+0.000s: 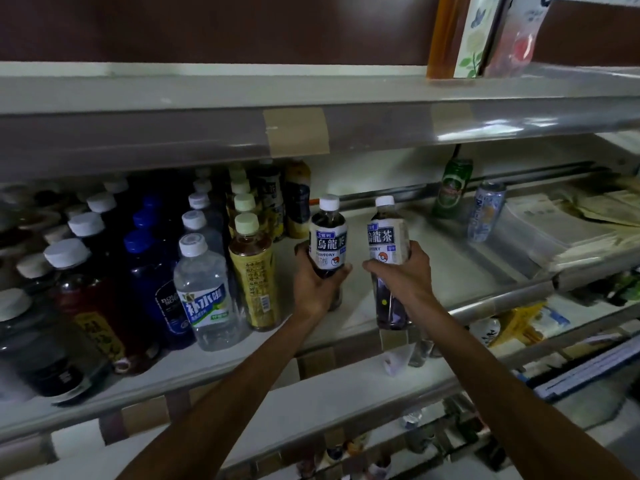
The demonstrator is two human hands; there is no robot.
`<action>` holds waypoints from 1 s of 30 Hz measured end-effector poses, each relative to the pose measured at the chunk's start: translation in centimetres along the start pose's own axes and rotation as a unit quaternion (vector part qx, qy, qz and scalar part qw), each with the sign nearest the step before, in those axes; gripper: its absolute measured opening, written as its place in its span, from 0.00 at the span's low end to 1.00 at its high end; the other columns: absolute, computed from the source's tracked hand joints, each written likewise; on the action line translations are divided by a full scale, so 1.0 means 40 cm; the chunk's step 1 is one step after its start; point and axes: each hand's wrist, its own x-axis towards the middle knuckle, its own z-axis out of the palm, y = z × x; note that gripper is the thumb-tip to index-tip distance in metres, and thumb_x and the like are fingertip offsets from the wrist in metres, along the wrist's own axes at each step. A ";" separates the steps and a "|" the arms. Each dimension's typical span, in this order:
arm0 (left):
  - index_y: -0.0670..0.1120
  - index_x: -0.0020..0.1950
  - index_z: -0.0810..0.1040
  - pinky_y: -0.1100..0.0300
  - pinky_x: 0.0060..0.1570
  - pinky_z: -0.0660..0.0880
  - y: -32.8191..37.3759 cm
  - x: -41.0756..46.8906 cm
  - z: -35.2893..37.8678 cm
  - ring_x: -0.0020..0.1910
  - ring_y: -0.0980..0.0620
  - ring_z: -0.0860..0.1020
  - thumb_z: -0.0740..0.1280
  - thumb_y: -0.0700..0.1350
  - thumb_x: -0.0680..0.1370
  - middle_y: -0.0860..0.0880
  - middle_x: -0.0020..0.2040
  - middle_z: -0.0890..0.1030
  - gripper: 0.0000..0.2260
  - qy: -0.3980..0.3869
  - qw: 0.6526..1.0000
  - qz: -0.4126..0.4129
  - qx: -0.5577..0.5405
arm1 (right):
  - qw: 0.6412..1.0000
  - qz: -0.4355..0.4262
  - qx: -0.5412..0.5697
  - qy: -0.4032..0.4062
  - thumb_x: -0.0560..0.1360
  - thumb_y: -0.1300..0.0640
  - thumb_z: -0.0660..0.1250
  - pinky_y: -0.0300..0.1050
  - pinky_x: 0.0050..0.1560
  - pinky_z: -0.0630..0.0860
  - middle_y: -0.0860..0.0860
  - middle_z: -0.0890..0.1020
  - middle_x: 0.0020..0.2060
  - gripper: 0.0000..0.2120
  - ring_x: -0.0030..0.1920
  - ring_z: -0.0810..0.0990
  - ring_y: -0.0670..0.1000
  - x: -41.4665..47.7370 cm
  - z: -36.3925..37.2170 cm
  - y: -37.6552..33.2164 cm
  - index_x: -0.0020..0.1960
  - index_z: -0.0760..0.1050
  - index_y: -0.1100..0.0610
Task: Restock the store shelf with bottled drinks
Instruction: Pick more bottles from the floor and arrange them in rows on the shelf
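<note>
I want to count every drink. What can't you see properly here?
Head view:
- Base of the left tea bottle: covered by the left hand.
- The back-row bottles: dark, tops cut off by the upper shelf.
- The bottom-shelf goods: too blurred to name.

Dim, soft, edges warped and blurred

left bottle (pixel 328 233): lower half hidden behind left hand (pixel 313 284)
right bottle (pixel 387 233): middle covered by right hand (pixel 398 271), start of label turned out of sight
far-left bottles (pixel 31 327): blurred, labels unreadable
back-row bottles (pixel 266 181): tops hidden under upper shelf rail (pixel 207 140)
top-right packs (pixel 485 36): cut off by top edge
green can (pixel 453 188): print too blurred to read
bottom shelf goods (pixel 346 452): blurred, can't tell what
</note>
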 end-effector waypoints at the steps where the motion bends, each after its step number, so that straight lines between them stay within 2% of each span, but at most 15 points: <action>1: 0.45 0.64 0.67 0.59 0.55 0.77 -0.009 0.010 0.003 0.52 0.61 0.78 0.77 0.39 0.70 0.53 0.54 0.79 0.27 0.010 1.000 0.006 0.007 | 1.000 -0.007 0.011 0.001 0.62 0.59 0.79 0.39 0.39 0.75 0.49 0.80 0.44 0.26 0.43 0.80 0.48 0.018 0.006 -0.003 0.55 0.71 0.54; 4: 0.45 0.66 0.67 0.55 0.60 0.75 -0.029 0.032 0.013 0.59 0.53 0.77 0.77 0.41 0.70 0.49 0.61 0.78 0.29 0.038 0.999 0.017 0.030 | 0.999 -0.049 0.021 0.001 0.61 0.60 0.80 0.38 0.40 0.74 0.45 0.79 0.42 0.26 0.42 0.79 0.44 0.071 0.032 -0.018 0.54 0.70 0.53; 7: 0.44 0.71 0.65 0.51 0.64 0.73 -0.033 0.058 0.022 0.63 0.51 0.76 0.75 0.43 0.72 0.48 0.65 0.77 0.31 0.060 0.997 0.014 0.045 | 0.997 -0.074 0.032 -0.008 0.61 0.59 0.81 0.38 0.42 0.74 0.43 0.79 0.43 0.27 0.43 0.79 0.43 0.113 0.074 -0.017 0.54 0.70 0.53; 10: 0.44 0.77 0.54 0.50 0.70 0.66 -0.037 0.086 0.030 0.70 0.52 0.68 0.72 0.44 0.75 0.50 0.71 0.70 0.37 0.075 0.995 -0.002 0.063 | 0.993 -0.110 0.036 -0.026 0.61 0.57 0.82 0.31 0.41 0.74 0.40 0.79 0.42 0.28 0.42 0.78 0.36 0.127 0.111 -0.002 0.53 0.68 0.54; 12: 0.47 0.79 0.46 0.49 0.74 0.59 -0.048 0.103 0.035 0.75 0.50 0.61 0.71 0.49 0.75 0.47 0.77 0.62 0.42 0.102 0.990 0.004 0.095 | 0.989 -0.133 0.041 -0.041 0.62 0.57 0.82 0.27 0.40 0.74 0.41 0.79 0.43 0.28 0.41 0.78 0.33 0.132 0.128 0.016 0.52 0.67 0.54; 13: 0.47 0.79 0.44 0.52 0.76 0.55 -0.050 0.111 0.037 0.77 0.50 0.56 0.71 0.51 0.75 0.46 0.78 0.58 0.43 0.113 0.987 0.011 0.115 | 0.988 -0.142 0.045 -0.046 0.62 0.57 0.82 0.26 0.40 0.74 0.41 0.79 0.44 0.28 0.42 0.78 0.33 0.134 0.134 0.025 0.52 0.67 0.54; 15: 0.45 0.79 0.43 0.63 0.73 0.48 -0.056 0.132 0.039 0.75 0.57 0.50 0.71 0.48 0.76 0.46 0.79 0.53 0.42 0.125 0.983 0.007 0.134 | 0.986 -0.152 0.051 -0.051 0.62 0.57 0.82 0.27 0.41 0.75 0.43 0.80 0.45 0.28 0.44 0.79 0.35 0.135 0.142 0.041 0.53 0.67 0.53; 17: 0.47 0.79 0.42 0.61 0.73 0.49 -0.059 0.155 0.045 0.74 0.58 0.50 0.70 0.45 0.77 0.48 0.79 0.52 0.42 0.133 0.985 -0.012 0.111 | 0.985 -0.158 0.049 -0.056 0.63 0.58 0.81 0.28 0.42 0.75 0.45 0.79 0.46 0.29 0.46 0.79 0.37 0.138 0.140 0.048 0.54 0.66 0.53; 19: 0.48 0.79 0.43 0.54 0.76 0.50 -0.062 0.164 0.051 0.77 0.52 0.51 0.71 0.45 0.76 0.48 0.79 0.52 0.42 0.145 0.984 -0.022 0.103 | 0.985 -0.156 0.044 -0.065 0.64 0.60 0.80 0.26 0.40 0.75 0.42 0.78 0.46 0.29 0.44 0.78 0.34 0.143 0.128 0.055 0.56 0.65 0.53; 22: 0.48 0.79 0.46 0.53 0.75 0.51 -0.055 0.169 0.057 0.77 0.49 0.53 0.72 0.46 0.75 0.47 0.79 0.54 0.42 0.154 0.981 -0.034 0.113 | 0.987 -0.142 0.054 -0.060 0.66 0.63 0.78 0.25 0.39 0.74 0.39 0.76 0.45 0.29 0.42 0.78 0.33 0.152 0.106 0.069 0.58 0.64 0.54; 25: 0.51 0.79 0.45 0.49 0.75 0.54 -0.079 0.169 0.055 0.77 0.48 0.55 0.73 0.53 0.74 0.47 0.79 0.56 0.44 0.170 0.966 -0.057 0.186 | 0.987 -0.138 0.048 -0.062 0.66 0.63 0.78 0.27 0.39 0.75 0.41 0.77 0.46 0.29 0.43 0.78 0.37 0.148 0.098 0.080 0.59 0.64 0.54; 27: 0.51 0.78 0.47 0.48 0.75 0.58 -0.101 0.153 0.050 0.76 0.48 0.58 0.70 0.56 0.76 0.47 0.79 0.56 0.41 0.178 0.948 -0.061 0.256 | 0.987 -0.138 0.045 -0.066 0.66 0.63 0.78 0.29 0.40 0.75 0.43 0.77 0.46 0.30 0.44 0.78 0.39 0.146 0.100 0.079 0.60 0.65 0.55; 28: 0.50 0.78 0.47 0.48 0.74 0.59 -0.109 0.138 0.049 0.76 0.47 0.58 0.67 0.56 0.78 0.45 0.79 0.55 0.38 0.173 0.931 -0.058 0.317 | 0.988 -0.135 0.047 -0.066 0.66 0.64 0.78 0.29 0.41 0.74 0.44 0.77 0.47 0.30 0.45 0.78 0.39 0.147 0.101 0.078 0.61 0.65 0.56; 30: 0.45 0.79 0.45 0.48 0.72 0.61 -0.085 0.094 0.058 0.75 0.43 0.58 0.66 0.53 0.79 0.42 0.78 0.56 0.38 0.146 0.937 -0.091 0.304 | 0.987 -0.136 0.049 -0.066 0.65 0.64 0.78 0.31 0.43 0.74 0.42 0.77 0.47 0.31 0.46 0.77 0.39 0.148 0.102 0.078 0.61 0.64 0.55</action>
